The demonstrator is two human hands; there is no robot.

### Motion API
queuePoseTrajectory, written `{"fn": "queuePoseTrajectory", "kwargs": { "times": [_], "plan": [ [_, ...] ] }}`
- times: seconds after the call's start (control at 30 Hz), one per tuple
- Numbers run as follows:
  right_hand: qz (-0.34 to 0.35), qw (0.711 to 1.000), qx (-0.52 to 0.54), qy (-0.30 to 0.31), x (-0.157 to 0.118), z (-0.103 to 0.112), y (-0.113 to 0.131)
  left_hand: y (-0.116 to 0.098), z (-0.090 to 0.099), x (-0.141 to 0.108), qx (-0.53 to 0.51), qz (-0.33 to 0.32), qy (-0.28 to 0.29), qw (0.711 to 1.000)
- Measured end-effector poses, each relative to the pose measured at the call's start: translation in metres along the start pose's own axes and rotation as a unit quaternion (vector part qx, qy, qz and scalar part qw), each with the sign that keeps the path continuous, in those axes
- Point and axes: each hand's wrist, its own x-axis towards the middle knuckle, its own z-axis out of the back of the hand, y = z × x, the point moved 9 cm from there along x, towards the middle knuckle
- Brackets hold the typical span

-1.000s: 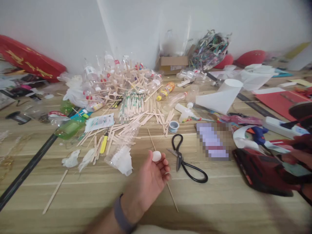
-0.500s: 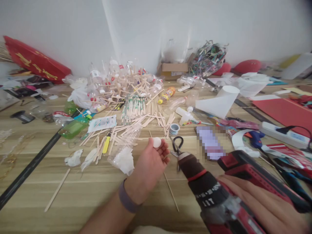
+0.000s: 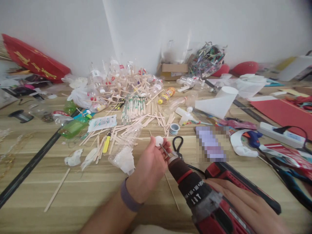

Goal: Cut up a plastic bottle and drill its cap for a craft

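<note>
In the lower middle my left hand (image 3: 151,165), with a purple band at its wrist, grips a small white round bottle cap (image 3: 158,140) between thumb and fingers. From the right my right hand (image 3: 246,204) is wrapped round a red and black cordless drill (image 3: 192,187), which points up and to the left. The thin metal drill bit (image 3: 164,149) reaches the cap's face; I cannot tell whether it has entered. Behind the chuck lie black-handled scissors (image 3: 178,144), partly hidden. A thin wooden skewer (image 3: 172,191) lies beneath my hands.
To the left are a clear plastic bottle (image 3: 125,146), a yellow cutter (image 3: 106,143) and many wooden sticks. A blue tape roll (image 3: 174,129) and a blurred-out phone (image 3: 211,143) lie beyond the drill. A white power strip (image 3: 282,134) is at right.
The drill has moved left and its bit now meets the white cap. My left hand has shifted slightly right and still grips the cap.
</note>
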Motion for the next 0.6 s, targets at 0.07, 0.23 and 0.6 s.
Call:
{"fn": "queuePoseTrajectory", "kwargs": {
  "times": [0.07, 0.23, 0.6],
  "plan": [
    [0.007, 1.000, -0.014, 0.000, 0.0002, -0.0006, 0.0012, 0.0023, -0.0002, -0.0008, -0.002, 0.013, -0.003, 1.000],
    [0.021, 1.000, -0.013, 0.003, -0.0025, -0.0032, 0.0032, 0.0021, 0.0018, -0.0040, 0.006, 0.017, -0.014, 1.000],
    [-0.001, 1.000, 0.017, -0.016, -0.0024, -0.0056, 0.0050, 0.0015, 0.0009, -0.0096, 0.046, -0.035, -0.035, 0.998]
  ]
}}
